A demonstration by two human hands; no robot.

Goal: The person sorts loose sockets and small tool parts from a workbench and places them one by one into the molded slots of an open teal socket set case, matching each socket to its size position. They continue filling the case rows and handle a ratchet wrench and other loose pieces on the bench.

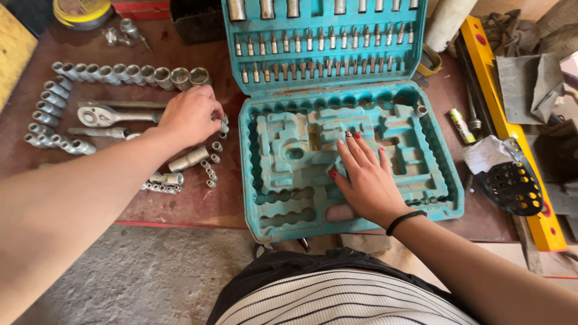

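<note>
An open teal tool case [442,180] lies in front of me, its moulded tray mostly without tools and its lid [325,45] holding rows of bits and sockets. My right hand [364,174] rests flat on the tray's middle, fingers spread. My left hand [191,114] reaches over the dark red board left of the case, fingers closed on a small metal socket [224,125]. Loose sockets [211,165] lie just below that hand, and a ratchet wrench [108,114] lies to its left.
A curved row of larger sockets [129,73] runs along the back left, more sockets [51,120] at far left. A yellow spirit level [506,120], a black perforated scoop [512,186] and crumpled paper lie right of the case. Concrete floor shows below the board's front edge.
</note>
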